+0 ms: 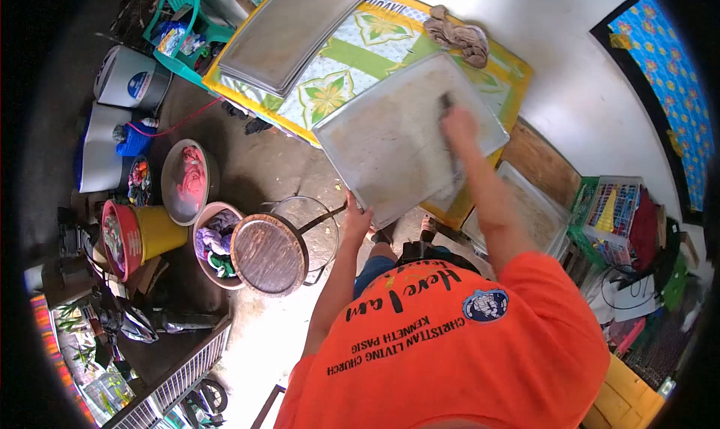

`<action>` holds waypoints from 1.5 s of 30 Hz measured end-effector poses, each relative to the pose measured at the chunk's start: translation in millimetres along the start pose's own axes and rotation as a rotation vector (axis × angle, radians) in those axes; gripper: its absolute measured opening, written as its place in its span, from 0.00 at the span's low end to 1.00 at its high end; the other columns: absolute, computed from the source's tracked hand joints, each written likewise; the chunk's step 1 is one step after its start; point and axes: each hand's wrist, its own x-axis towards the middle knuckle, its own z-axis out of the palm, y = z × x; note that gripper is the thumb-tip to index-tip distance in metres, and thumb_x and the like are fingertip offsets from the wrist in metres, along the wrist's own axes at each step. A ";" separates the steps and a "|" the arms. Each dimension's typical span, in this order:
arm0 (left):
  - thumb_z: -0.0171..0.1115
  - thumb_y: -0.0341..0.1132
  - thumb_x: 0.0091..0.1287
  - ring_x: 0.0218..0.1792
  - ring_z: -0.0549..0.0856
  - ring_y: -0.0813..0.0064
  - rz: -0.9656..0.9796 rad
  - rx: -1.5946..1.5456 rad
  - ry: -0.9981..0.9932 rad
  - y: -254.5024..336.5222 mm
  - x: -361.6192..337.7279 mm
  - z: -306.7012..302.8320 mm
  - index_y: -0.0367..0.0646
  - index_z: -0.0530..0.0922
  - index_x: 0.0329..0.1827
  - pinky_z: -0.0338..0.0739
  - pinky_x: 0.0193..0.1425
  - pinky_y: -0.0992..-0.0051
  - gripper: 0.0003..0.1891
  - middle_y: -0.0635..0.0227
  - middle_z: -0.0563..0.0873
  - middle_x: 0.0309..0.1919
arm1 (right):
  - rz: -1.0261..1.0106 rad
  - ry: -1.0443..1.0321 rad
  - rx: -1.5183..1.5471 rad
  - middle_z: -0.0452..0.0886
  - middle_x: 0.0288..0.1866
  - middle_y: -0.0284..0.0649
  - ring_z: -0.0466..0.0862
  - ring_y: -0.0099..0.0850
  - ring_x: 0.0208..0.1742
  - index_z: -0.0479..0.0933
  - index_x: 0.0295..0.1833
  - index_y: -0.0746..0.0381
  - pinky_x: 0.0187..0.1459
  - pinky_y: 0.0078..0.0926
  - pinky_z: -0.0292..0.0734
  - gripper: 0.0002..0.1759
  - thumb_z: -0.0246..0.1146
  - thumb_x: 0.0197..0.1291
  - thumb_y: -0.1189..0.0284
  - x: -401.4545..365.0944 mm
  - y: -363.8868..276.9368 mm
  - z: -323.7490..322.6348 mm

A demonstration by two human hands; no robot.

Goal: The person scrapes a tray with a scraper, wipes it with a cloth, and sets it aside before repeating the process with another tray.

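Note:
A large, flat, pale metal tray (397, 140) with stained patches lies at a slant, partly on the table and jutting past its near edge. My left hand (356, 220) is closed on the tray's near left edge. Over the tray's right half, my right hand (459, 127) is blurred by motion and closed on a small dark tool (447, 100) pressed near the surface. The tool's exact kind is not visible. A stack of similar trays (289, 35) rests at the table's far left. A crumpled brown cloth (457, 37) lies beyond the tray.
A patterned cloth covers the table (328, 97). More trays (525, 204) lean low at the right, near a plastic crate (611, 208). A round wooden stool (270, 254) and basins of laundry (186, 181) stand at the left, before washing machines (105, 148) and a green chair (180, 31).

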 end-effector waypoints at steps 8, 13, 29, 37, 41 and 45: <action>0.57 0.26 0.61 0.14 0.80 0.68 -0.151 -0.074 -0.031 43.9 -16.8 -1.9 0.60 0.31 0.75 0.78 0.13 0.71 0.48 0.49 0.83 0.31 | -0.784 0.343 0.354 0.82 0.31 0.48 0.82 0.48 0.36 0.79 0.29 0.59 0.37 0.47 0.75 0.05 0.59 0.48 0.71 -31.0 -72.4 105.1; 0.57 0.28 0.60 0.18 0.82 0.65 -0.136 -0.050 -0.063 51.2 -21.7 -7.4 0.56 0.32 0.75 0.77 0.13 0.71 0.47 0.47 0.83 0.36 | -0.353 -0.197 0.075 0.83 0.35 0.47 0.83 0.47 0.40 0.81 0.36 0.58 0.43 0.46 0.76 0.10 0.58 0.52 0.67 -68.5 -124.4 41.9; 0.58 0.30 0.58 0.52 0.81 0.48 -0.082 -0.041 -0.054 27.5 -12.6 -0.8 0.42 0.36 0.75 0.74 0.55 0.61 0.46 0.42 0.79 0.52 | -0.559 -0.197 0.070 0.82 0.28 0.46 0.83 0.47 0.33 0.81 0.28 0.57 0.36 0.46 0.76 0.04 0.62 0.47 0.69 -83.5 -189.6 72.2; 0.59 0.33 0.59 0.50 0.81 0.46 -0.039 0.078 -0.021 8.0 -6.0 2.5 0.48 0.33 0.75 0.75 0.54 0.61 0.48 0.39 0.78 0.52 | -0.040 0.106 -0.056 0.83 0.36 0.48 0.83 0.47 0.40 0.81 0.38 0.61 0.42 0.46 0.76 0.12 0.58 0.52 0.67 65.4 -69.0 -10.9; 0.59 0.33 0.59 0.48 0.81 0.44 -0.102 0.050 -0.060 22.4 -9.4 -1.2 0.51 0.31 0.75 0.75 0.53 0.60 0.49 0.39 0.78 0.51 | -0.354 0.088 -0.054 0.83 0.35 0.45 0.82 0.47 0.39 0.81 0.36 0.58 0.41 0.45 0.76 0.09 0.58 0.50 0.69 6.1 -141.8 50.4; 0.58 0.33 0.59 0.47 0.82 0.44 -0.068 0.026 -0.062 20.6 -9.5 -1.0 0.53 0.31 0.75 0.75 0.52 0.59 0.49 0.38 0.80 0.48 | -0.582 -0.202 0.025 0.83 0.33 0.47 0.82 0.47 0.38 0.80 0.34 0.59 0.40 0.46 0.76 0.14 0.59 0.56 0.59 -88.3 -206.3 81.2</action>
